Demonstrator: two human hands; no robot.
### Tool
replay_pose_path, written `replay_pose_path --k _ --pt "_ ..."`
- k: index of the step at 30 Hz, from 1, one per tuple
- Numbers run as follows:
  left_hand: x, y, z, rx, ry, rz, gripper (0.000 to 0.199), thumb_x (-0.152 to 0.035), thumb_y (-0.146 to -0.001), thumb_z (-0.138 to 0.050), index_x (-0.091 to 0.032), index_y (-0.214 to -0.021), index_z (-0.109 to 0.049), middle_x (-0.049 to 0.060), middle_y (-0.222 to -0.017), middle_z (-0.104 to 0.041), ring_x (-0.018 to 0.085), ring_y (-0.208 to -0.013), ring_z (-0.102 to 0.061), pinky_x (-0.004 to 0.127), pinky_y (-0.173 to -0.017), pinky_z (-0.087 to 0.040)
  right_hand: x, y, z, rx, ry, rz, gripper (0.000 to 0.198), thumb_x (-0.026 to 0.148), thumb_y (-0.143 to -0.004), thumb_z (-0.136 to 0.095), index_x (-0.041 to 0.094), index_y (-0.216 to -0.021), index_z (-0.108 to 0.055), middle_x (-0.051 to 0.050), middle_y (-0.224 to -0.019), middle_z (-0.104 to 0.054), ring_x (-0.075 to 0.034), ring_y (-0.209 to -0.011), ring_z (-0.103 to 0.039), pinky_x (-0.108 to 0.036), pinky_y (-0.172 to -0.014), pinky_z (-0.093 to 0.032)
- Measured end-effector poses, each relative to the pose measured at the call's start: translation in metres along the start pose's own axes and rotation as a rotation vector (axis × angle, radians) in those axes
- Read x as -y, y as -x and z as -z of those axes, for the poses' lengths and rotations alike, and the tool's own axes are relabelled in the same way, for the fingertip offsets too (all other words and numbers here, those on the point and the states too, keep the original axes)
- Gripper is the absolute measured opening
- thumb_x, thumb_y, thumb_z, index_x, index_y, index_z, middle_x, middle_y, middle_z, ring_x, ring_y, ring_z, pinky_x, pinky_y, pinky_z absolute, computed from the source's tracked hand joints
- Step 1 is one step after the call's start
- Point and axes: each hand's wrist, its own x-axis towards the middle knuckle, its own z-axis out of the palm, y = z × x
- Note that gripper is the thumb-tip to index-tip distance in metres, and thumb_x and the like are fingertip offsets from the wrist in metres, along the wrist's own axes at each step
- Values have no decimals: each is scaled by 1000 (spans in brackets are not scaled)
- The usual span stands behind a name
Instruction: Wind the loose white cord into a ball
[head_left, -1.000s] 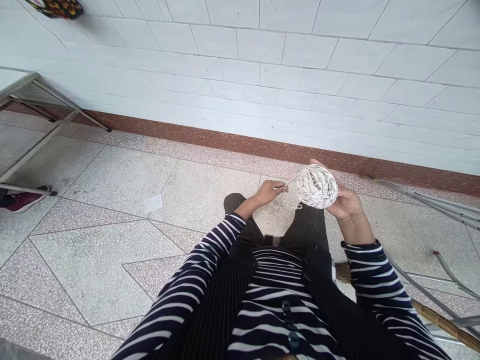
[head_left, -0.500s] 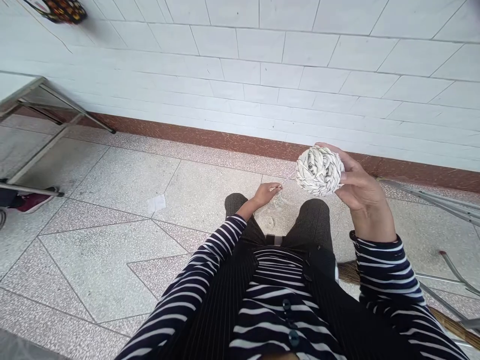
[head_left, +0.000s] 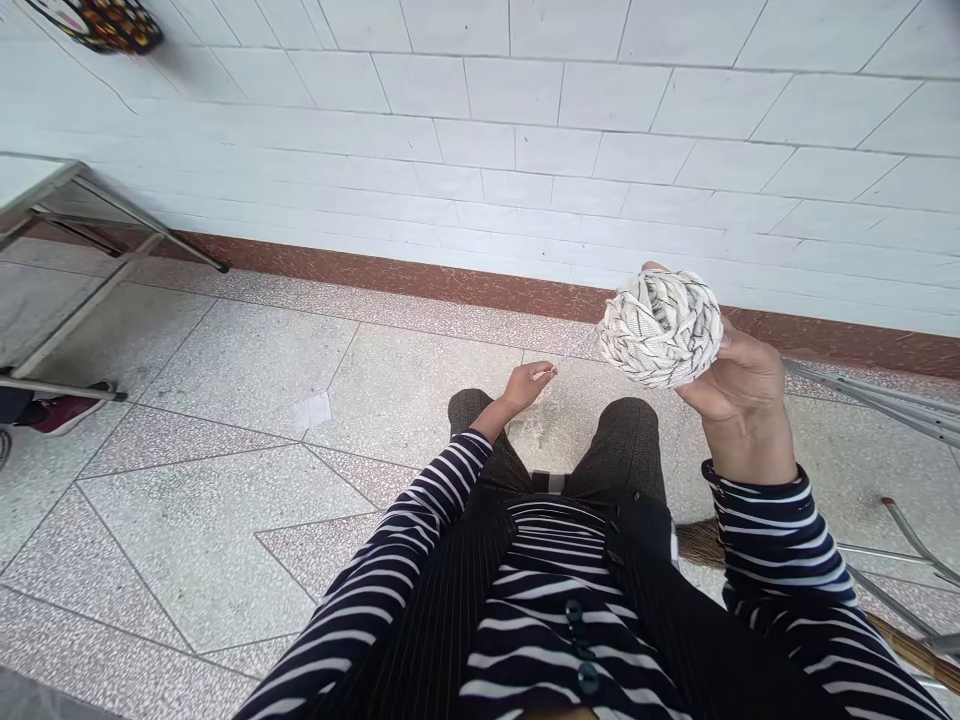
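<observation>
Raised at the right, my right hand [head_left: 742, 385] grips a ball of thick white braided cord [head_left: 661, 330] flecked with dark lines. A hollow shows in the ball's upper face. My left hand [head_left: 527, 388] is lower, above my left knee, with the fingers pinched on a whitish strand of cord [head_left: 546, 373]. Between the left hand and the ball, the strand is faint and blurred, so I cannot tell exactly how it runs. Pale loose loops [head_left: 536, 425] show faintly between my knees.
A metal-framed table [head_left: 82, 185] stands at the left, with a person's dark red shoe [head_left: 67, 412] beside its leg. White paper [head_left: 315, 410] lies on the floor. Metal tubing [head_left: 877, 395] and a broom [head_left: 701, 543] are at the right. A tiled wall [head_left: 450, 150] rises ahead.
My right hand has shifted a little to the right and turned the ball, which now shows larger and more from its side. The left hand has moved slightly left.
</observation>
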Motion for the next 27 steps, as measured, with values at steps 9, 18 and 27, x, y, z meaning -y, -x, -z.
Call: replay_pose_path --k 9,18,27 --pt "4 -3 -1 61 -18 -16 32 -34 -95 -46 -16 -91 -73 5 -100 -76 18 -96 -68 28 -92 -49 8 -4 -7 -9 -56 28 73 59 -71 -68 36 -139 -56 -8 -136 -64 -37 -138 -51 -59 -104 -50" --pt "2 2 1 114 -63 16 28 -32 -91 -47 -18 -86 -70 3 -97 -75 18 -93 -67 25 -87 -49 24 -2 -10 -11 -303 109 64 27 -73 -68 29 -136 -59 -8 -137 -65 -33 -146 -43 -57 -116 -45" --pt "-13 -2 -2 143 17 -31 30 -31 -91 -47 -16 -85 -72 5 -101 -75 17 -89 -67 27 -84 -51 65 -10 -23 -3 -326 253 73 26 -70 -77 39 -138 -55 -2 -125 -72 -34 -146 -45 -62 -112 -48"
